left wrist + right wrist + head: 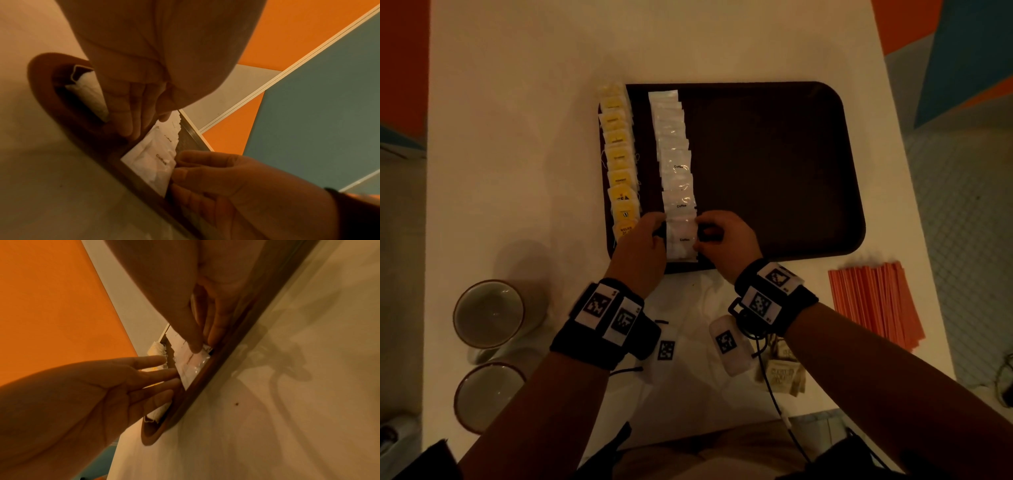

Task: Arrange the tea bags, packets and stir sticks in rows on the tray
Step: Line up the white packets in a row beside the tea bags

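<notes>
A dark brown tray [774,171] holds a row of yellow tea bags [619,164] along its left edge and a row of overlapping white coffee packets [673,144] beside it. Both hands meet at the nearest coffee packet [683,241], by the tray's near rim. My left hand [654,231] lays straight fingers [156,374] against the packet's left edge [191,366]. My right hand [703,238] pinches the right edge [152,160] with its thumb on top and curled fingers [185,173] beside it. Orange stir sticks [873,305] lie in a pile on the table, right of the tray.
Two cups [489,311] stand on the white table at the near left. Brown paper packets [784,373] lie under my right wrist. The right half of the tray is bare. The table's right edge runs just past the stir sticks.
</notes>
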